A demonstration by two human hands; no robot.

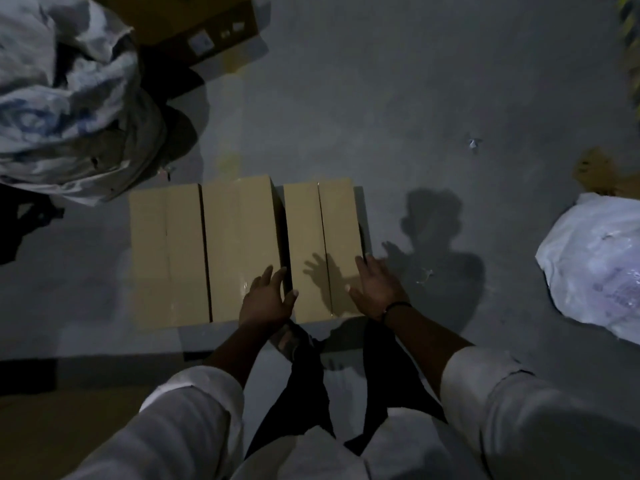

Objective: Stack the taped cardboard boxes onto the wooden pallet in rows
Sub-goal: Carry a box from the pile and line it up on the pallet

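Three tan cardboard boxes lie side by side in a row in front of me. The left box [168, 254] and the middle box [242, 247] touch each other. A narrow dark gap separates the middle box from the right box [322, 237]. My left hand [268, 297] lies flat with straight fingers over the near end of that gap, thumb on the right box. My right hand [375, 289] presses with straight fingers against the near right edge of the right box. What the boxes rest on is hidden beneath them.
A large crumpled white sack [65, 98] sits at the back left, with an open brown carton [204, 29] behind it. Another white bag [599, 268] lies at the right. Grey concrete floor [381, 116] stretches beyond the boxes. My legs stand just before the row.
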